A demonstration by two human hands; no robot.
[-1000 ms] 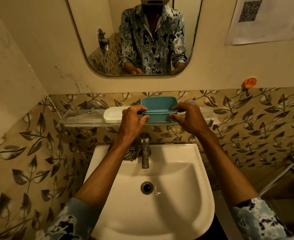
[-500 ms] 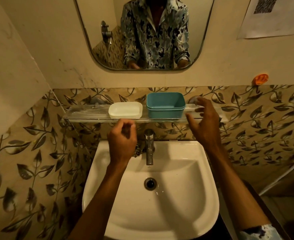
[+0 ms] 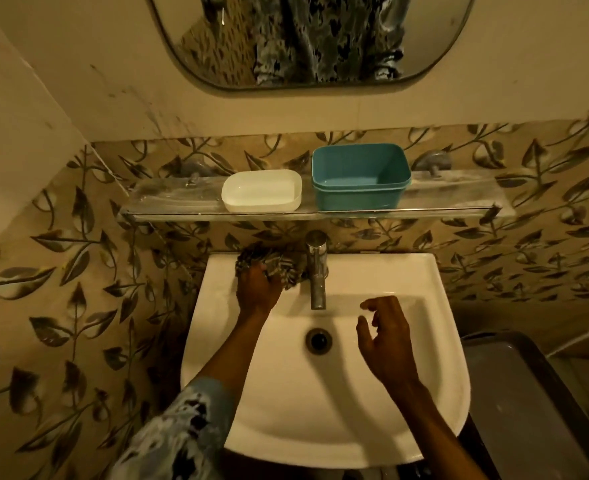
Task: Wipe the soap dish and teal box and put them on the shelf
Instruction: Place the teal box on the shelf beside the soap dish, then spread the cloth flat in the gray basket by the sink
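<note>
The white soap dish (image 3: 261,190) and the teal box (image 3: 360,176) stand side by side on the glass shelf (image 3: 168,200) above the sink, the dish to the left. My left hand (image 3: 258,289) rests on a dark patterned cloth (image 3: 287,266) at the sink's back rim, left of the tap, with its fingers closed on the cloth. Over the basin, right of the tap, my right hand (image 3: 388,336) hovers with fingers loosely apart and nothing in it.
A chrome tap (image 3: 316,268) rises from the back of the white sink (image 3: 407,410), with the drain (image 3: 319,340) below it. A mirror (image 3: 306,39) hangs above the shelf. A dark grey bin lid (image 3: 514,403) sits at the lower right. Leaf-patterned tiles cover the wall.
Both hands let go of the teal box on the shelf and dropped to the sink. The left hand closed on the cloth; the view tilted downward.
</note>
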